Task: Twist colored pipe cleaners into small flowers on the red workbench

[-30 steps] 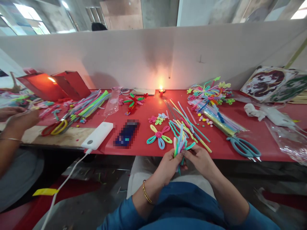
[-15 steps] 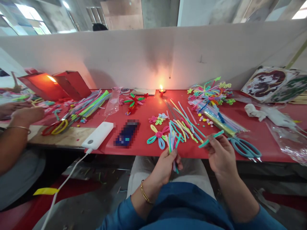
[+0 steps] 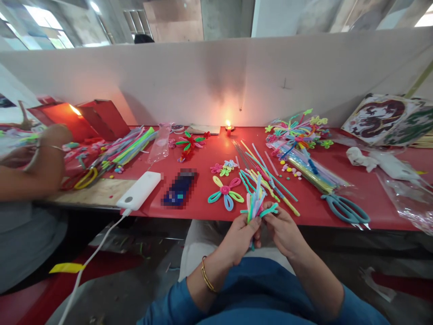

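Observation:
My left hand (image 3: 244, 234) is closed round a bundle of pastel pipe cleaners (image 3: 256, 198), held upright at the front edge of the red table (image 3: 199, 180). Right beside it, my right hand (image 3: 278, 225) pinches a short turquoise pipe cleaner (image 3: 269, 210) against the bundle's right side. Just beyond my left hand lies a pipe-cleaner flower (image 3: 225, 190) with looped petals and a pink centre. Loose pipe cleaners (image 3: 267, 169) are spread behind my hands. Smaller pink, green and white flowers (image 3: 223, 168) lie behind the big one.
A lit candle (image 3: 228, 128) burns near the back wall. Teal scissors (image 3: 345, 208) lie at the right, a phone (image 3: 179, 188) and a white power bank (image 3: 139, 191) at the left. A co-worker's arms (image 3: 37, 174) reach over the far left, near yellow-handled scissors (image 3: 86, 178).
My right hand has moved left with the turquoise piece, from apart to against the bundle in my left hand. The co-worker's arm at the far left has moved up and right.

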`<state>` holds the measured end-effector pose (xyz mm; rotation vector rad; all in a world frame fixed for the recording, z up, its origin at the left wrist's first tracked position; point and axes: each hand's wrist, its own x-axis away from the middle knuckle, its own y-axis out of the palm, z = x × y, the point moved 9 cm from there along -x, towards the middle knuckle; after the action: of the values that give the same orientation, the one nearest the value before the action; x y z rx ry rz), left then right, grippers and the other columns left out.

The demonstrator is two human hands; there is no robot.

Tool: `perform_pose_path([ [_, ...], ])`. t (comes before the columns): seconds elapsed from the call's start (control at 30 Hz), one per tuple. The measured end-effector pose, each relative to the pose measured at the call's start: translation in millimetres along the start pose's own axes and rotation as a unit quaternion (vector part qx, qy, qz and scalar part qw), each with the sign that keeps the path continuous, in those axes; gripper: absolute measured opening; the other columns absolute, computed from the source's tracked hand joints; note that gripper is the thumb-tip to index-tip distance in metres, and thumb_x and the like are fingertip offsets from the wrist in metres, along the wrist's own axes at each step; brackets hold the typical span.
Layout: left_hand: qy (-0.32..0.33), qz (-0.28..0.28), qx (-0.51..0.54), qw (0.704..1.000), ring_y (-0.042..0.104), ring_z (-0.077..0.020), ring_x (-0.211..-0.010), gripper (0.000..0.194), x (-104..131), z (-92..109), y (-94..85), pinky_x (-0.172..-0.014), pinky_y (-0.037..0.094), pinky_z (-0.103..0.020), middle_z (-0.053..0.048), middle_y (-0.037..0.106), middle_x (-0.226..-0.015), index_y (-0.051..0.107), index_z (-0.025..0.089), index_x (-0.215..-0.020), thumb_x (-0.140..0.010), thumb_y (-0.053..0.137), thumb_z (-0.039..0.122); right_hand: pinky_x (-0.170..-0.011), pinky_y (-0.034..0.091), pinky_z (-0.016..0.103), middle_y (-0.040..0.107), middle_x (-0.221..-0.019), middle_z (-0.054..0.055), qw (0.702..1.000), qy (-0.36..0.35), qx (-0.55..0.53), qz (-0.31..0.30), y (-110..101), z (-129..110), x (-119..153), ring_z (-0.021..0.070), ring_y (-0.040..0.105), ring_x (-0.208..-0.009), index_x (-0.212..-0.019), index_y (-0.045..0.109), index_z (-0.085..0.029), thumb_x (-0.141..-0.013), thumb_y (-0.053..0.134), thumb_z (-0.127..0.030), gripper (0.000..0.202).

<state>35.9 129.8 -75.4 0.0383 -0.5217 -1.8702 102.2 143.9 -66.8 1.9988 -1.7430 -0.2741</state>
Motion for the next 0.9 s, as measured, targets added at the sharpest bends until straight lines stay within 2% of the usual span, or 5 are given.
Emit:
perform_pose_path([
  [0.2,0.047,0.057,-0.087,0.993,0.045,-0.0084,-0.046,0.028,1,7,-9.9,-0.046,0.039,-0.022,0.007,0.044,-0.055,0.045,0.017,-0.081,-0.078,0.049,0.045,-0.041,0.047,0.026,0.06,-0.056,-0.004,1.0,0.014,-0.004,-0.027,6,1,2,0.0142,0.057,-0.044,-0.072,0.052,-0.021,-0.067,0.067,-0.031,0.018],
  [0.33,0.089,0.126,-0.195,0.969,0.049,-0.0099,-0.048,0.022,4,16,-23.4,-0.048,0.039,-0.022,0.006,0.047,-0.054,0.045,0.018,-0.074,-0.082,0.043,0.038,-0.054,0.05,0.029,0.064,-0.064,0.001,0.985,-0.053,0.158,0.036,-7,-5,0,0.0171,0.061,-0.058,-0.075,0.06,-0.019,-0.073,0.06,-0.035,0.016],
  [0.53,0.109,0.183,-0.247,0.945,0.05,-0.0116,-0.049,0.022,5,23,-33.9,-0.048,0.037,-0.022,0.005,0.049,-0.053,0.042,0.02,-0.069,-0.083,0.042,0.037,-0.066,0.05,0.03,0.068,-0.081,0.007,0.837,-0.245,0.482,0.081,-9,-31,10,0.0194,0.063,-0.075,-0.08,0.066,-0.019,-0.078,0.055,-0.031,0.016],
  [0.77,0.123,0.143,-0.293,0.937,0.05,-0.0117,-0.048,0.016,1,20,-26.7,-0.049,0.036,-0.022,0.005,0.051,-0.052,0.043,0.02,-0.074,-0.085,0.037,0.031,-0.057,0.048,0.025,0.067,-0.07,0.004,0.73,-0.305,0.605,0.092,0,-45,17,0.0156,0.062,-0.062,-0.076,0.065,-0.018,-0.081,0.052,-0.035,0.022],
  [0.9,0.121,0.121,-0.298,0.939,0.048,-0.0112,-0.046,0.008,-3,12,-30.1,-0.046,0.034,-0.021,0.005,0.048,-0.053,0.043,0.02,-0.078,-0.082,0.037,0.023,-0.059,0.047,0.024,0.067,-0.071,0.004,0.657,-0.365,0.659,0.005,30,-44,26,0.0149,0.063,-0.064,-0.078,0.065,-0.019,-0.084,0.048,-0.026,0.02],
])
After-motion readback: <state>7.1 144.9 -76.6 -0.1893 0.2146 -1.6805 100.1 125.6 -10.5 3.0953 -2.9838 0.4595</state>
